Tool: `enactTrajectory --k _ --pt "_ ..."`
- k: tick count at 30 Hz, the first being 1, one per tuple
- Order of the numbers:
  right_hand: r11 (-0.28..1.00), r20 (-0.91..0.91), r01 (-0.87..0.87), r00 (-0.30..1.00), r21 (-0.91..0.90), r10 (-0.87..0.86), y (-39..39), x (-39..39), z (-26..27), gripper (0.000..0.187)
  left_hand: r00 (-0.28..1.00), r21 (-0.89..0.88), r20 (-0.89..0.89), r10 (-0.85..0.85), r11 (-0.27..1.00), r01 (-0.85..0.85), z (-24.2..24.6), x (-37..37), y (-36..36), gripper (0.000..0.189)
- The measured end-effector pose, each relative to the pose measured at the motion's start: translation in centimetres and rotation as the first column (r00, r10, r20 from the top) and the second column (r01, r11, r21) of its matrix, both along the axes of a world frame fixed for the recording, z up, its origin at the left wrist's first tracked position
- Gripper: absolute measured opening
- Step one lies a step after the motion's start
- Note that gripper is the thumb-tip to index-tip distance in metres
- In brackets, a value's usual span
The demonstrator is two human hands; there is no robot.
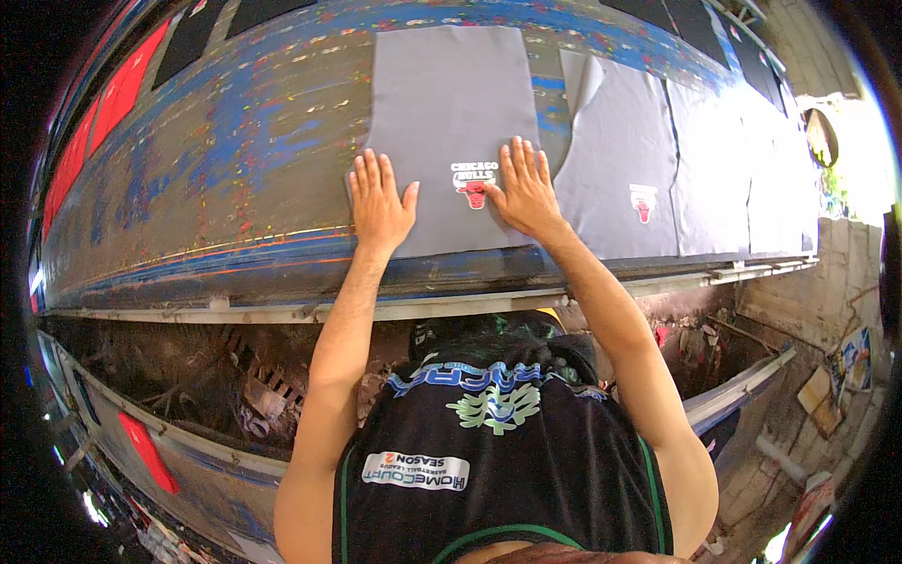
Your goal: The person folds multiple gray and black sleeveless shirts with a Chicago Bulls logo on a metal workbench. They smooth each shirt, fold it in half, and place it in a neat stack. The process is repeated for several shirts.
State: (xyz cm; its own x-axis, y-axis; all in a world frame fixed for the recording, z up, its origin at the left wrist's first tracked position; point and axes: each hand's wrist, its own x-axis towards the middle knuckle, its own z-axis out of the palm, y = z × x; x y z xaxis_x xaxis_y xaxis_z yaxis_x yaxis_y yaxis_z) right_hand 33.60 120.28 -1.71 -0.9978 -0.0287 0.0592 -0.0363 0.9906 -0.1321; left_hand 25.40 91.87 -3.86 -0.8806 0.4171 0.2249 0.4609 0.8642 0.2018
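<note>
A grey cut fabric panel (451, 92) lies flat before me on a long paint-stained table (232, 169). My left hand (380, 204) rests palm down on its left edge, fingers pointing away and the thumb spread. Palm down near the right edge is my right hand (527, 190), its thumb touching a red, white and black bull's-head print (473, 187) with lettering above it. Neither hand grips anything. To the right, a second grey panel (620, 141) has its upper left corner folded over and bears a smaller-looking bull print (643, 204).
More grey panels (712, 169) continue rightward in bright glare. Red fabric pieces (127, 92) lie at the far left, black ones (666, 17) along the far side. A metal rail (451, 307) edges the table. Behind me runs another table (211, 486) with a red piece (148, 451).
</note>
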Motion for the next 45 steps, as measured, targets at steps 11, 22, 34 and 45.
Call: enactTrajectory --k 11,22,34,45 --pt "0.980 -0.086 -0.095 0.993 -0.174 0.081 4.3 4.2 0.6 0.091 0.998 -0.112 0.000 0.071 0.991 -0.070 0.5 0.9 0.8 0.074" --pt "0.805 -0.098 0.409 0.865 -0.431 -0.492 26.5 20.5 2.1 0.039 0.914 0.448 0.404 0.020 0.867 -0.217 5.6 17.0 19.0 0.018" --pt "0.712 0.043 0.514 0.823 -0.479 -0.566 33.0 22.2 1.4 0.036 0.719 -0.002 0.634 0.285 0.930 -0.367 4.6 18.7 27.6 0.041" --pt "0.256 0.369 0.544 0.780 -0.799 -0.505 35.0 21.8 1.9 0.043 0.675 0.377 0.705 0.218 0.691 -0.617 1.4 18.5 27.7 0.040"
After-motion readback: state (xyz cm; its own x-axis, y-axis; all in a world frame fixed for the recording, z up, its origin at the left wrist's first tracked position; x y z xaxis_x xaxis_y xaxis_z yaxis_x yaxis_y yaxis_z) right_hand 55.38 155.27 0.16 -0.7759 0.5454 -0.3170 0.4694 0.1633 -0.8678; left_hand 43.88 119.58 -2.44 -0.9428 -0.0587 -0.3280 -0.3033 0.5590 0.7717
